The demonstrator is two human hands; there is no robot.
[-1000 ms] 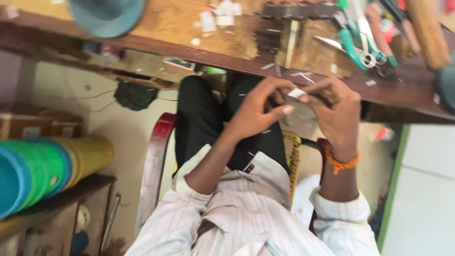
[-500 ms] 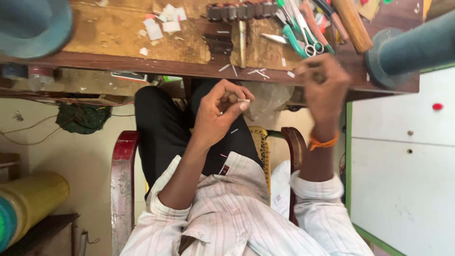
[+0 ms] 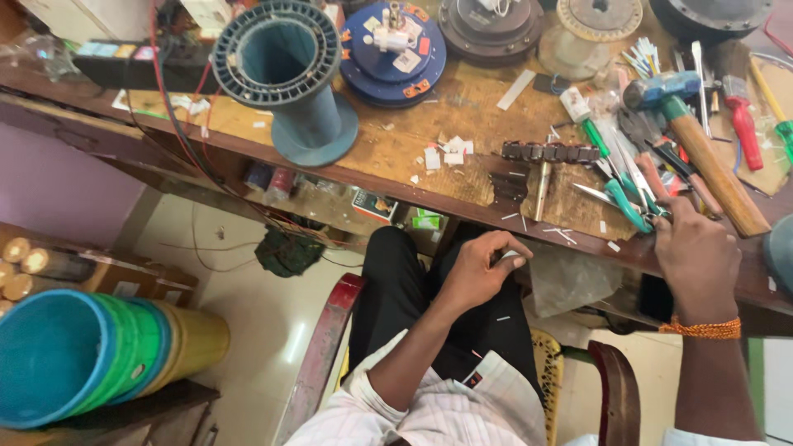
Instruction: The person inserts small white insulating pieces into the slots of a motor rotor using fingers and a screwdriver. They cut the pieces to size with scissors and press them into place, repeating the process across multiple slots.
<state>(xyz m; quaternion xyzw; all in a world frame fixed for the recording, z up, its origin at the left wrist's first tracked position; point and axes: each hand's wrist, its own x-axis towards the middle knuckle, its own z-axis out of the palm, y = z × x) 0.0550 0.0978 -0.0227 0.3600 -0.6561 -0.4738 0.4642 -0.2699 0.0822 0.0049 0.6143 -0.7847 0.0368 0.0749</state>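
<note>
Down at the bench edge, the right hand rests on the wooden workbench, its fingers stretched forward and touching the green-handled scissors that lie just ahead of the fingertips; whether the fingers actually close on them cannot be told. An orange thread bracelet circles the wrist behind it. Just to the right of this hand lies a hammer with a wooden handle and blue head, and beyond it a red-handled brush. To its left, a short length of dark toothed metal strip sits on the bench among white paper scraps. The left hand hovers over the lap, fingers curled together and pinching a small pale sliver. Farther left stand a grey-blue plastic spool and a blue round motor part.
</note>
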